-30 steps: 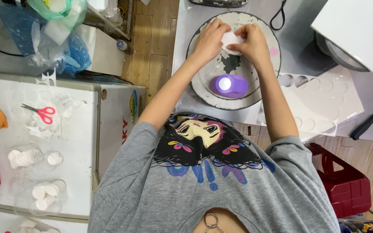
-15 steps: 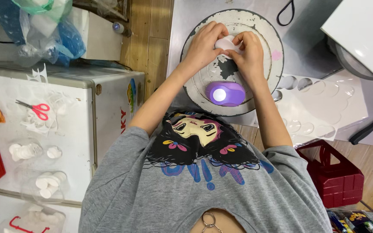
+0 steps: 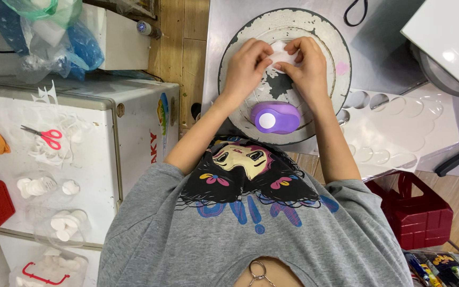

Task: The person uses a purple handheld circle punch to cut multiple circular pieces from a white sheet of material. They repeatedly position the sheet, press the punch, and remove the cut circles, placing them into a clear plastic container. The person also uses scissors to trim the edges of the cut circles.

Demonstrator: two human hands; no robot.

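My left hand [image 3: 246, 68] and my right hand [image 3: 306, 66] meet over a round, worn white turntable [image 3: 325, 32] on a metal table. Both pinch one small white paper piece [image 3: 281, 53] between their fingertips. A purple paper punch [image 3: 274, 117] with a white button lies on the turntable just below my hands, touched by neither. My forearms run down to my grey printed shirt at the bottom of the view.
A white sheet with several round punched holes [image 3: 394, 127] lies right of the turntable. A white cabinet top [image 3: 107, 159] at left carries red-handled scissors [image 3: 46, 136] and white paper cutouts [image 3: 65, 223]. A red basket [image 3: 423, 215] sits on the floor at right; plastic bags [image 3: 54, 32] upper left.
The view has drifted, so the turntable and hands sit a little higher and further right in frame. Both hands stay pinched on the white paper piece; the punch has not moved on the turntable.
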